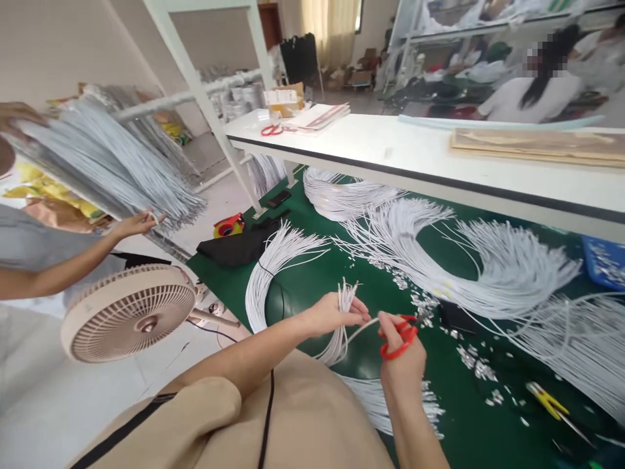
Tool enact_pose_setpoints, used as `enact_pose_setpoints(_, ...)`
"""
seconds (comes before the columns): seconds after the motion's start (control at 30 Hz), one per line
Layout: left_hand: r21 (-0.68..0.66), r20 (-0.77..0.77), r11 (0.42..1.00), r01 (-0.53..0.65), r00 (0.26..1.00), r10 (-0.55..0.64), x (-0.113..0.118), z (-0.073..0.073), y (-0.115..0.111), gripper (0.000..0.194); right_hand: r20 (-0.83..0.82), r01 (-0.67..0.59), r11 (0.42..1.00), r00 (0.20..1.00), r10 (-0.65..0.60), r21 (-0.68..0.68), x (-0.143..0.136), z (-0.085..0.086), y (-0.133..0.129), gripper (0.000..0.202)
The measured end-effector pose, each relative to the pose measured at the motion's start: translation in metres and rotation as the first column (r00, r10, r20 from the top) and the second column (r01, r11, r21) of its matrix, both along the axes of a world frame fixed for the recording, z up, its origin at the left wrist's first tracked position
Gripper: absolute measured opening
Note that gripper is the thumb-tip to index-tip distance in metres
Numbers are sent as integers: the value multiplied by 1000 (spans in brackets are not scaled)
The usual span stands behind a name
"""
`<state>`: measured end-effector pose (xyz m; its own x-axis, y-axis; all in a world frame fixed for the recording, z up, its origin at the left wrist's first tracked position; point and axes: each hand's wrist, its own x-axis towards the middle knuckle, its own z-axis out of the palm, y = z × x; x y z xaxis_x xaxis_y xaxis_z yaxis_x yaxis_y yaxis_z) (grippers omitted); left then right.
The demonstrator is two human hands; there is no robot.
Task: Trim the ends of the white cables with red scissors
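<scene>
My left hand is closed around a small bundle of white cables, whose ends stick up above the fingers. To its right, my right hand holds red-handled scissors, and its fingertips pinch one pale cable that runs toward the bundle. Behind the hands, a curved bundle of white cables lies on the green table. Another bundle lies partly under my right forearm. Small silvery pieces are scattered beyond the scissors.
More cable bundles fill the back and right. Yellow-handled pliers and a blue tray are at the right. A white shelf crosses behind. A fan stands left, near a person's hand at hanging cables.
</scene>
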<state>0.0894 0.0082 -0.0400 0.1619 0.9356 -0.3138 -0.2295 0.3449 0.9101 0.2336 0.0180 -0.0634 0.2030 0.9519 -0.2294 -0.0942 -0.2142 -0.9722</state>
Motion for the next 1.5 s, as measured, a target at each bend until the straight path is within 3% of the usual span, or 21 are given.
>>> enact_pose_setpoints(0.13, 3, -138, 999, -44, 990, 44, -12, -6, -5, 21, 160, 167, 983, 971, -178, 80, 12, -9, -8, 36)
enact_pose_setpoints(0.27, -10, -241, 996, -90, 967, 85, -23, -10, -10, 26, 186, 345, 932, 914, -360, 108, 36, -23, -11, 32)
enact_pose_setpoints(0.37, 5, -226, 992, -125, 966, 123, -24, -11, -13, 34, 173, 426, 890, 875, -451, 164, 44, -14, -5, 27)
enact_pose_setpoints(0.43, 36, -241, 986, -161, 956, 165, -20, -11, -14, 39, 226, 327, 932, 907, -356, 155, 38, 3, -2, 26)
enact_pose_setpoints(0.53, 87, -235, 984, -157, 956, 173, -11, -9, -19, 37, 303, -3, 1000, 953, 1, 6, 17, 30, -3, 30)
enact_pose_setpoints(0.63, 91, -176, 992, -87, 979, 102, -5, -5, -25, 30, 196, -286, 958, 938, 286, -30, -5, 40, -7, 32)
enact_pose_setpoints(0.73, 82, -184, 991, -104, 976, 118, -6, -4, -28, 34, 44, -379, 924, 923, 381, -49, -13, 34, -8, 28)
enact_pose_setpoints(0.9, 48, -318, 998, -36, 947, 49, -9, -3, -27, 34, -50, -366, 927, 930, 364, -75, -4, 27, -9, 22)
enact_pose_setpoints(1.1, 46, -343, 998, 50, 939, -31, 0, 1, -27, 34, -32, -360, 931, 933, 359, -62, 1, 25, -12, 21)
enact_pose_setpoints(1.17, 52, -361, 998, 28, 933, -7, 4, 1, -27, 36, -17, -355, 934, 935, 355, -39, 2, 24, -13, 19)
enact_pose_setpoints(1.3, 53, -264, 997, -51, 962, 63, 11, 0, -27, 39, 46, -298, 954, 953, 299, -34, 5, 19, -14, 19)
enact_pose_setpoints(1.5, 47, -206, 998, 52, 978, -41, 14, 4, -21, 28, 17, -233, 971, 972, 234, -52, 5, 10, -14, 23)
